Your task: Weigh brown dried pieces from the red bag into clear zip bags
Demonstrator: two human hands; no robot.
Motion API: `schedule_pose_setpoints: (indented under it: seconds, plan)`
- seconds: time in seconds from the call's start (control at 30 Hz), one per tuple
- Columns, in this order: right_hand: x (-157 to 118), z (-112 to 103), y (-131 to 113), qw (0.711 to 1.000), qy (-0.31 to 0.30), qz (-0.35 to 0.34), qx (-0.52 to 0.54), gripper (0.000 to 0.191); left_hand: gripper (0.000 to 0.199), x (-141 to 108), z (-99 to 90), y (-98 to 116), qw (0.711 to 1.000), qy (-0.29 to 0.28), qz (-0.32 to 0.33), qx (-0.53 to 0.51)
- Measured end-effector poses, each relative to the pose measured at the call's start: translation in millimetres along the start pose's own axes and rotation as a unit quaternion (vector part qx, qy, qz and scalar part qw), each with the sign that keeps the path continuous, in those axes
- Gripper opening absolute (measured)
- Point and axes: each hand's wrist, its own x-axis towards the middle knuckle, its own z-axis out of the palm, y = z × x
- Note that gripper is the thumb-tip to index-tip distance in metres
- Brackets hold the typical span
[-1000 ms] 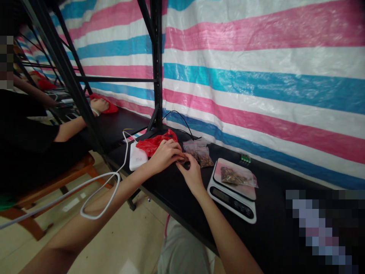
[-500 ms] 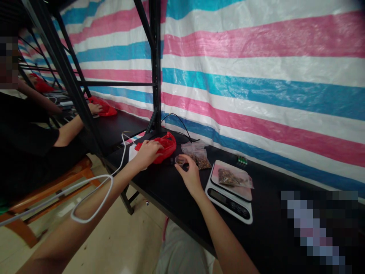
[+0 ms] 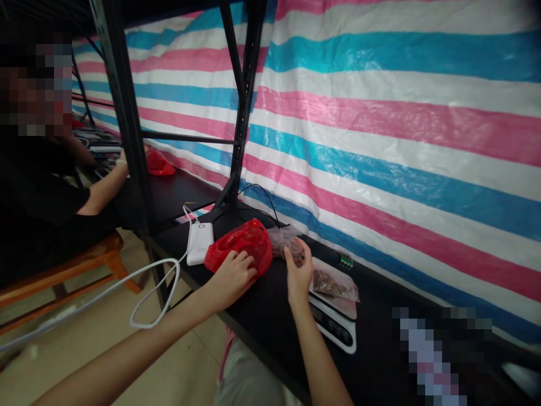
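Two bare hands show mid-frame from my remote view. Since half a second ago, the left hand (image 3: 234,275) has shifted to the near side of the red bag (image 3: 240,243), just below centre; I cannot tell whether its fingers grip the plastic. The white power bank (image 3: 200,243), left of centre, is now less covered. I see the right hand (image 3: 301,273) farther right, thumb and fingers closed around a clear cup (image 3: 297,257), beside the scale (image 3: 333,326), so the hands seem busy with separate things.
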Motion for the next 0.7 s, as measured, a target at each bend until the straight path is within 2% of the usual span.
schedule_pose_setpoints:
  seconds: [0.13,0.2,0.3,0.4,0.47,0.57,0.63,0.7]
  plan:
    - [-4.4,-10.7,-11.7,0.998,-0.006,-0.043,-0.035,0.039,0.017,-3.5,-6.1,4.6,0.999,0.028,-0.013,0.011]
    - [-3.5,-23.1,-15.8,0.995,-0.019,-0.078,-0.065,0.038,0.02,-6.8,-12.4,4.6,0.999,0.041,-0.018,0.018]
    - [5.3,-56.5,-15.8,0.981,-0.041,-0.132,-0.135,0.039,0.028,-11.2,-22.7,5.5,0.993,0.096,-0.059,0.031]
    - [20.8,-103.4,-5.2,0.975,-0.045,-0.136,-0.169,0.04,0.038,-3.9,-29.2,15.1,0.986,0.149,-0.079,-0.006]
    - [31.2,-135.8,7.4,0.978,-0.019,-0.113,-0.173,0.043,0.038,13.2,-26.9,29.3,0.987,0.139,-0.028,-0.079]
    - [42.5,-175.4,28.6,0.984,0.047,-0.051,-0.165,0.048,0.047,56.3,-9.5,60.0,0.972,0.085,0.093,-0.197]
    - [46.5,-191.4,38.7,0.985,0.081,-0.015,-0.152,0.051,0.058,90.1,9.1,81.5,0.956,0.058,0.146,-0.246]
    - [48.3,-198.4,43.1,0.985,0.104,0.005,-0.136,0.053,0.067,120.3,28.3,99.2,0.945,0.032,0.175,-0.275]
